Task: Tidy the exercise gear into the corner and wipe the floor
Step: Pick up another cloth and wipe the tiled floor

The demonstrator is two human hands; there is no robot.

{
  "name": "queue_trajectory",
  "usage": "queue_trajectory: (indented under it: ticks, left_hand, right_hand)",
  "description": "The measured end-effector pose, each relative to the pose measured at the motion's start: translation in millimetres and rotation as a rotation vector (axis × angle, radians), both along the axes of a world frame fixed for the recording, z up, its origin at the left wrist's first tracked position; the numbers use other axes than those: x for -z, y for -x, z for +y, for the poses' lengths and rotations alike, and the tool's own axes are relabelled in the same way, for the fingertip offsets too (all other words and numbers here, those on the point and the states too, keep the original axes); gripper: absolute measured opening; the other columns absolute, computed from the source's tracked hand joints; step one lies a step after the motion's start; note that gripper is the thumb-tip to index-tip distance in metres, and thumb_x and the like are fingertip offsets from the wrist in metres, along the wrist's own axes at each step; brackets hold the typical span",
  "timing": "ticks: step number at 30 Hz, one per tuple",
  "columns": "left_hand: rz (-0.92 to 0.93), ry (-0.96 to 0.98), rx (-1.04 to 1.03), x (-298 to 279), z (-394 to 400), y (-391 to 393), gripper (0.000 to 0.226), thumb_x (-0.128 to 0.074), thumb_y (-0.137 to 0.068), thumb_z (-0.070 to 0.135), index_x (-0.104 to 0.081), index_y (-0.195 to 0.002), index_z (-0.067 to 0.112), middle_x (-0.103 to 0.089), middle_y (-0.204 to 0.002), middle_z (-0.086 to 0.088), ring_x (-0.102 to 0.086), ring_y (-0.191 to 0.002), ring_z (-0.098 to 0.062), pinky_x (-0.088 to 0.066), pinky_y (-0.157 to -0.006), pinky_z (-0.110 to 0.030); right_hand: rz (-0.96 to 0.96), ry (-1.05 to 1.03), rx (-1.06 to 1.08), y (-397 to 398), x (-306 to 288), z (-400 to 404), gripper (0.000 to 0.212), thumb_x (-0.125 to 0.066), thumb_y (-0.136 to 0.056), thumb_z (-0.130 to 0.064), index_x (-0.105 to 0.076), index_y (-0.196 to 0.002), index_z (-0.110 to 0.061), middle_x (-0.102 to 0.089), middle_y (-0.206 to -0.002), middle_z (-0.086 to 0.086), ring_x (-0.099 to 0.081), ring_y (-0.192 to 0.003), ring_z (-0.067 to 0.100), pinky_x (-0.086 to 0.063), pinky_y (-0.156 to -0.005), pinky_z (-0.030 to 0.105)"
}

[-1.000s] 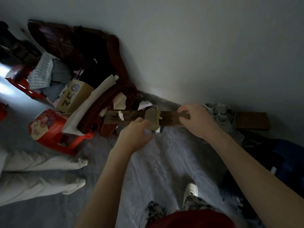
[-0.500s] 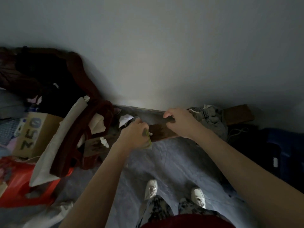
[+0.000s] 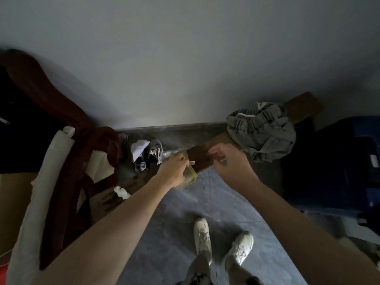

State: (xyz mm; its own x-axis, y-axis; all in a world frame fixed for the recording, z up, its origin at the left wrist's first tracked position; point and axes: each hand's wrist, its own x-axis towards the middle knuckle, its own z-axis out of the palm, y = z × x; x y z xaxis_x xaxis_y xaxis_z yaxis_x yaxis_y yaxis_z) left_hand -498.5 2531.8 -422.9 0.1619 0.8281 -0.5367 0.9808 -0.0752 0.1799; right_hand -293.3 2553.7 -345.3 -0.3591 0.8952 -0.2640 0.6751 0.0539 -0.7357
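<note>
A long, flat, dark brown wooden plank (image 3: 202, 154) slanted above the grey floor (image 3: 164, 227) near the wall. The left hand (image 3: 173, 171) pressed a crumpled yellow-edged cloth (image 3: 190, 177) against it, fingers closed. The right hand (image 3: 230, 163) gripped the plank; a rumpled grey garment (image 3: 265, 130) hid its far stretch.

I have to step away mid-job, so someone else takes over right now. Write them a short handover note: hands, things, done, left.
Left hand: closed on a yellow-edged cleaning cloth, pressed against the long dark wooden plank.
Right hand: fingers gripping the plank's upper edge.
The plank slants along the wall base; a crumpled grey garment lies on its right part.
Done: cannot tell.
Left: finish the plank, tidy the gear into the corner, wipe the grey floor.
</note>
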Motion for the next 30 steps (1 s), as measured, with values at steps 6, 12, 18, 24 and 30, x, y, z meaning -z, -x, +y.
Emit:
queue_trajectory:
  ticks: [6, 12, 18, 24, 30]
  left_hand:
    - [0.041, 0.039, 0.143, 80.7, -8.6, -12.9, 0.032, -0.06, -0.089, 0.016, -0.052, -0.119, 0.018, -0.044, -0.133, 0.001, -0.046, -0.121, -0.025, -0.05, -0.085, -0.039]
    - [0.099, -0.09, 0.224, 132.3, 3.9, -16.0, 0.049, -0.055, -0.093, 0.016, -0.041, -0.14, 0.019, -0.026, -0.156, -0.001, -0.025, -0.141, -0.023, -0.035, -0.106, -0.04]
    - [0.244, -0.117, 0.244, 144.5, 10.3, -14.0, 0.032, -0.05, -0.091, 0.016, -0.05, -0.122, 0.019, -0.05, -0.13, -0.001, -0.043, -0.122, -0.024, -0.039, -0.092, -0.038]
    - [0.319, -0.126, 0.289, 127.2, 25.6, -28.4, 0.005, -0.058, -0.086, 0.021, -0.062, -0.09, 0.023, -0.066, -0.093, 0.004, -0.054, -0.109, -0.022, -0.038, -0.087, -0.037]
    - [0.165, -0.138, 0.235, 86.2, 16.4, -31.3, 0.012, -0.056, -0.088, 0.017, -0.065, -0.085, 0.024, -0.064, -0.085, 0.003, -0.057, -0.092, -0.018, -0.046, -0.087, -0.037]
  right_hand:
    - [-0.046, 0.064, 0.029, -5.3, 51.5, -9.7, 0.033, -0.056, -0.085, -0.013, -0.058, -0.115, -0.027, -0.054, -0.114, -0.007, -0.053, -0.103, 0.009, -0.043, -0.081, 0.021]
    - [-0.071, 0.052, 0.052, -27.2, 91.7, -16.2, 0.033, -0.057, -0.086, -0.014, -0.058, -0.115, -0.03, -0.051, -0.112, -0.014, -0.047, -0.099, 0.001, -0.033, -0.074, 0.005]
    - [-0.082, 0.106, 0.101, -52.9, 110.7, -43.9, 0.032, -0.06, -0.088, -0.013, -0.059, -0.114, -0.033, -0.049, -0.113, -0.018, -0.047, -0.104, -0.002, -0.029, -0.077, 0.004]
    - [-0.071, 0.157, 0.207, -83.5, 110.3, -73.7, 0.034, -0.06, -0.089, -0.013, -0.056, -0.114, -0.036, -0.05, -0.111, -0.019, -0.048, -0.103, -0.002, -0.031, -0.074, 0.001]
    - [-0.084, 0.159, 0.269, -112.1, 77.7, -99.9, 0.037, -0.062, -0.088, -0.014, -0.055, -0.117, -0.035, -0.049, -0.113, -0.018, -0.056, -0.089, -0.005, -0.037, -0.063, -0.001]
